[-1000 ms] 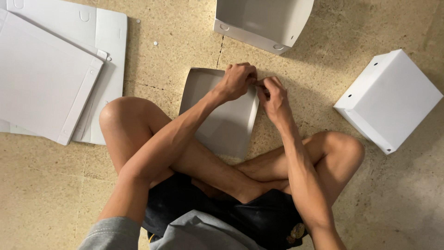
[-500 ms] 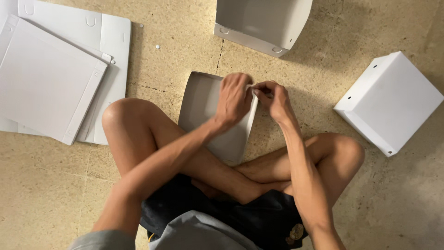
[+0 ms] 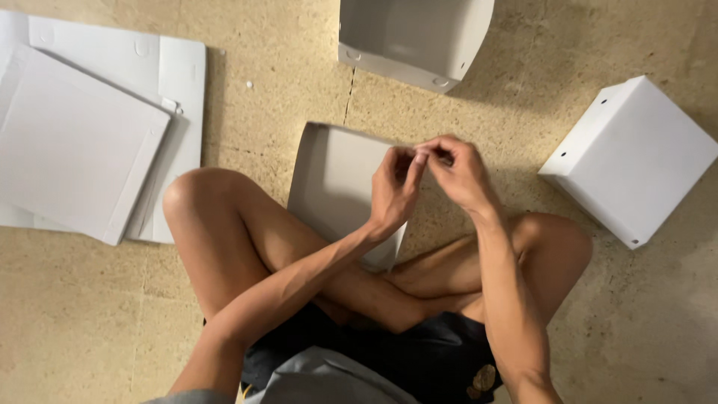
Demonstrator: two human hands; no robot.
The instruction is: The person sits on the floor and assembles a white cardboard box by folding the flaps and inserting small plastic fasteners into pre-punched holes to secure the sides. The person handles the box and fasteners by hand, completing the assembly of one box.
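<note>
A pale grey plastic sheet with upturned edges lies on the floor in front of my crossed legs. My left hand and my right hand meet at its far right corner, fingertips pinched together on the edge there. Whether a small part sits between the fingertips is hidden. My left forearm crosses over my left knee.
A closed white box stands at the right. A half-folded grey box lies open at the top. Flat white sheets are stacked at the left. A tiny white piece lies on the rough beige floor.
My left hand has lifted off the sheet's corner and turned upright, so its fingertips now meet my right hand's. The sheet has stayed in place.
</note>
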